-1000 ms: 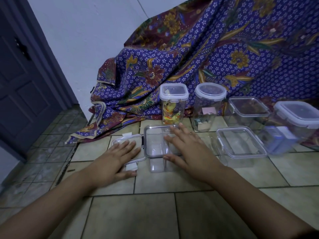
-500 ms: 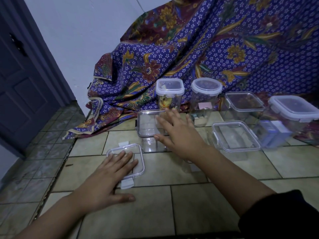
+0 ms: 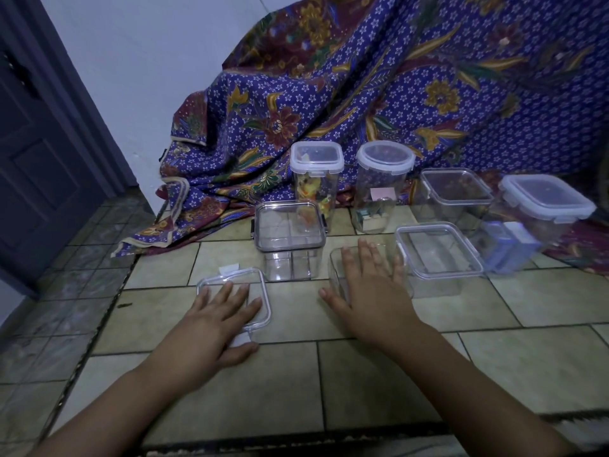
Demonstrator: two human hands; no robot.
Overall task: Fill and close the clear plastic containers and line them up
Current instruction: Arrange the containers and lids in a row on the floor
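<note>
My left hand (image 3: 217,321) lies flat, fingers straight, on a loose clear lid (image 3: 257,291) with white clips on the floor tiles. My right hand (image 3: 372,291) rests with spread fingers over the open top of a lidless clear container (image 3: 334,272). Just left of it stands a closed, empty-looking clear square container (image 3: 288,239) with a dark-rimmed lid. Behind stand a tall square container (image 3: 316,179) with yellow contents and a round lidded one (image 3: 384,183) holding small items.
To the right are a lidded clear rectangular box (image 3: 438,252), another clear box (image 3: 456,189) behind it, and a white-lidded box (image 3: 543,199) with something blue inside. Patterned blue cloth (image 3: 362,94) drapes behind. A dark door (image 3: 39,153) is at left.
My right hand left the dark-rimmed container, which now stands farther back, and moved right onto the lidless container. My left hand stays on the loose lid.
</note>
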